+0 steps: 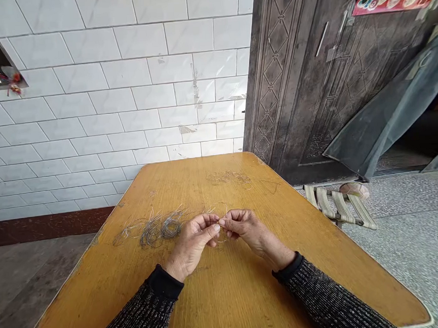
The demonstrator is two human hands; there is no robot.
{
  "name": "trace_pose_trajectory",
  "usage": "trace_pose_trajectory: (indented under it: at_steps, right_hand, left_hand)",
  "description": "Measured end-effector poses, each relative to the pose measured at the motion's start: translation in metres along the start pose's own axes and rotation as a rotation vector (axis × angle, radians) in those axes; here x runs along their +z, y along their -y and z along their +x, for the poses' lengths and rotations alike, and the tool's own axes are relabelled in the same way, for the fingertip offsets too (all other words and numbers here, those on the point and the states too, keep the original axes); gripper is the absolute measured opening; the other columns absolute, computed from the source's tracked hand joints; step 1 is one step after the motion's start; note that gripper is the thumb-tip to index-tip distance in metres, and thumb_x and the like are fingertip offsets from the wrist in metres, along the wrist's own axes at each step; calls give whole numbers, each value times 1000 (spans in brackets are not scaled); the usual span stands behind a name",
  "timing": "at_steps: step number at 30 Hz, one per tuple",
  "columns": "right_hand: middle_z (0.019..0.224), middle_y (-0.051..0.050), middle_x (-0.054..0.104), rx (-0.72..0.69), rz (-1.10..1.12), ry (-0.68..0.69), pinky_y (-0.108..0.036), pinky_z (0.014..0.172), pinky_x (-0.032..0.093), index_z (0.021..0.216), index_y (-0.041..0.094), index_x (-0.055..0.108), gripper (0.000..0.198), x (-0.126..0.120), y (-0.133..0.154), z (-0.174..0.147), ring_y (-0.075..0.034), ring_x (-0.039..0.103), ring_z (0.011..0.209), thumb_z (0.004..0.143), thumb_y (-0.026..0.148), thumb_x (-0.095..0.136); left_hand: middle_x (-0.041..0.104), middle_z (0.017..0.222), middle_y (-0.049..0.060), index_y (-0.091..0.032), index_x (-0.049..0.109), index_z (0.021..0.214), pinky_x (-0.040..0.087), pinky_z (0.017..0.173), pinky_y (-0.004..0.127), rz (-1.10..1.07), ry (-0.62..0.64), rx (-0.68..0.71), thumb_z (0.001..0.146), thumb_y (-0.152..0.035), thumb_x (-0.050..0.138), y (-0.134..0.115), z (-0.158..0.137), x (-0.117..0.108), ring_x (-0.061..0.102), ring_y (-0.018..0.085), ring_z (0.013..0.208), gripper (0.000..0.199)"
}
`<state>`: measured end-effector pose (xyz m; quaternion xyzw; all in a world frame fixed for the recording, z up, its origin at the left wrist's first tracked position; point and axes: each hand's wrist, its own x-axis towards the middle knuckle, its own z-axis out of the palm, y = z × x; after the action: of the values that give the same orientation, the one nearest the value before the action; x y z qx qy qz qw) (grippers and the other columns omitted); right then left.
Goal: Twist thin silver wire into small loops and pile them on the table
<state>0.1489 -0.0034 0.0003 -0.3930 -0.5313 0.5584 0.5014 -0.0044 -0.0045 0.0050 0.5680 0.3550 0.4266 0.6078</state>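
Above the middle of the wooden table (227, 292), my left hand (192, 242) and my right hand (251, 231) meet at their fingertips. Both are closed in a pinch on a thin wire (221, 203), which curves faintly above and below the fingers. The exact point where they grip it is too fine to make out. Just left of my left hand lies a grey coil of wire (171, 227). Beside it are another wire bundle (150, 231) and some looser, paler strands (132, 229).
Farther back lies a tangle of thin copper-coloured wire (229, 177), with a dark loose strand (270, 184) to its right. A white tiled wall (126, 100) rises behind the table. A strapped stool (338, 206), a dark carved door (299, 80) and a grey curtain (393, 109) are at right.
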Motion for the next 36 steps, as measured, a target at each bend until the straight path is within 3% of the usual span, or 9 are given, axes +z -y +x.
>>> trace_pose_trajectory:
  at_steps: [17, 24, 31, 36]
  right_hand:
    - [42, 5, 46, -39, 49, 21, -20, 43, 27, 49, 15, 50, 32, 5, 0, -2, -5, 36, 39, 60, 39, 68]
    - [42, 5, 47, 36, -34, 6, -20, 41, 28, 51, 15, 50, 35, 2, -3, 2, -5, 38, 38, 57, 44, 70]
    - [56, 3, 55, 98, -20, 112, -18, 42, 33, 70, 14, 61, 32, 3, 1, -1, -6, 45, 48, 57, 42, 72]
    - [59, 3, 57, 118, 27, 71, -17, 42, 36, 76, 15, 61, 35, 2, -1, -2, -6, 49, 49, 54, 40, 74]
  left_hand:
    - [48, 68, -2, -15, 58, 74, 31, 48, 18, -237, -86, -19, 68, -33, 66, 10, 3, 6, 43, 7, 60, 20]
    - [51, 68, 0, -14, 60, 73, 31, 47, 18, -223, -103, -25, 70, -37, 63, 7, 3, 3, 46, 8, 61, 23]
    - [54, 68, 0, -14, 60, 68, 36, 52, 18, -331, -217, 59, 65, -32, 68, 4, 7, 0, 47, 7, 60, 21]
    - [54, 66, -1, -13, 60, 68, 38, 52, 17, -424, -307, 94, 62, -30, 71, 0, 8, -4, 48, 6, 59, 21]
